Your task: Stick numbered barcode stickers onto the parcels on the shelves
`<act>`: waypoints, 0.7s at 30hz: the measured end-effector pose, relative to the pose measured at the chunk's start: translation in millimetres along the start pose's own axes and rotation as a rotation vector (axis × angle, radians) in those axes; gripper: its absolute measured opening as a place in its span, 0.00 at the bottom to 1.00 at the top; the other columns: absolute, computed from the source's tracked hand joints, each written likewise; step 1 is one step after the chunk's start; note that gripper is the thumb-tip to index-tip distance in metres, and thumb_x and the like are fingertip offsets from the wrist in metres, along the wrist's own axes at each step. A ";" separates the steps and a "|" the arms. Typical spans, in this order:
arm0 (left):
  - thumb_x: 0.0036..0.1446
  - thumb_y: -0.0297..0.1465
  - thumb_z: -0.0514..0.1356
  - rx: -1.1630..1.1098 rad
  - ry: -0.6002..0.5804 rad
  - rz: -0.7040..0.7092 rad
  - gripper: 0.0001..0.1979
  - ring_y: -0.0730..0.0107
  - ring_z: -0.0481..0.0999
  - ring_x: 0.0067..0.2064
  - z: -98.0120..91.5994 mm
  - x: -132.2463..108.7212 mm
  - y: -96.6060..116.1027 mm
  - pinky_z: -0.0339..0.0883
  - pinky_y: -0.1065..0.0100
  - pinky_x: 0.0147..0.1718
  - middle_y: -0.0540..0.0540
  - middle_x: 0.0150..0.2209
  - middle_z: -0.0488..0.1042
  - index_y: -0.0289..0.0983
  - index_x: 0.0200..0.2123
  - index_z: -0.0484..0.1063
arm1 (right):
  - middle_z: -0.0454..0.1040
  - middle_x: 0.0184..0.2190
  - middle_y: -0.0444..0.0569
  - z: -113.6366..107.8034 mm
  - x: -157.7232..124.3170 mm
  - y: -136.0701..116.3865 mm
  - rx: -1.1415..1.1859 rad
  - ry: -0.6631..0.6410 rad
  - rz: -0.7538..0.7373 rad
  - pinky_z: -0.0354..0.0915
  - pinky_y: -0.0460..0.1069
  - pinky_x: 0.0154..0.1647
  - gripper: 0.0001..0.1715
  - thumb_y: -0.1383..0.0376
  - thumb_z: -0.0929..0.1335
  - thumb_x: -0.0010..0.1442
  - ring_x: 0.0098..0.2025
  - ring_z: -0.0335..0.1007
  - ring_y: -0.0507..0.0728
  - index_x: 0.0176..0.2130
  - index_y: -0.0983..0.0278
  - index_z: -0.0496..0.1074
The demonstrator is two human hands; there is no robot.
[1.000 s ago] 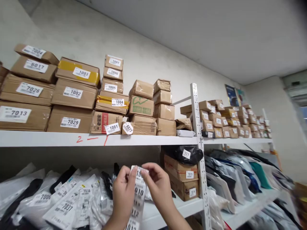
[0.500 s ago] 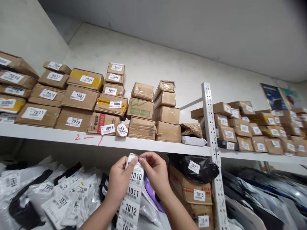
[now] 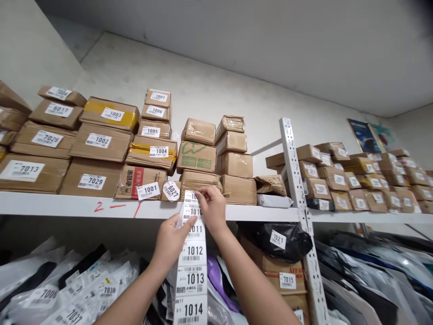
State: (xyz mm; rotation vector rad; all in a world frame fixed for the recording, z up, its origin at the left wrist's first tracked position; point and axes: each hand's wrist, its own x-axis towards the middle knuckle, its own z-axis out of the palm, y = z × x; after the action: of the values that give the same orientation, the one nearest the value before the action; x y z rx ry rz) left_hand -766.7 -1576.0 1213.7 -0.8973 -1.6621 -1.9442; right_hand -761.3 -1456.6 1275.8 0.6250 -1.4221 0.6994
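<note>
A long strip of white number labels (image 3: 191, 280) hangs down in front of me, with printed numbers such as 1012, 1013 and 1014. My left hand (image 3: 174, 237) pinches the strip from its left side, thumb lying across the label beneath 1010. At the top end, my right hand (image 3: 214, 205) pinches the uppermost label, partly covering its number. Just behind the hands is a brown cardboard box (image 3: 202, 181) without a label on its visible face, on the shelf. Left of it, a box with a red stripe (image 3: 130, 180) carries label 1001, beside the tag 6027 (image 3: 171, 191).
A white metal shelf (image 3: 67, 206) bears stacked boxes, many labelled. Its perforated upright (image 3: 292, 167) stands to the right, with more labelled boxes beyond. Below are plastic-bagged parcels (image 3: 91, 289), a black bag (image 3: 287, 243) marked 7021 and a carton (image 3: 267, 266).
The view has moved closer to the shelf. My right hand has risen with the strip's top end, now overlapping the shelf edge and lower box, and more of the strip shows below.
</note>
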 end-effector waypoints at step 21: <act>0.54 0.42 0.59 -0.088 -0.247 0.214 0.16 0.63 0.72 0.41 -20.7 5.3 14.4 0.65 0.66 0.43 0.46 0.38 0.75 0.39 0.40 0.74 | 0.76 0.37 0.52 -29.7 2.1 -27.7 0.182 -0.277 0.183 0.68 0.51 0.35 0.14 0.56 0.67 0.57 0.39 0.72 0.58 0.39 0.63 0.74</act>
State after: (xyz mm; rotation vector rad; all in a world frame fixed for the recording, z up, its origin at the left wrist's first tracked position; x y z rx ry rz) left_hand -764.6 -1598.5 1226.1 -1.3375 -1.5436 -1.8317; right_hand -720.9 -1452.4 1276.8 0.7623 -1.6992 0.9212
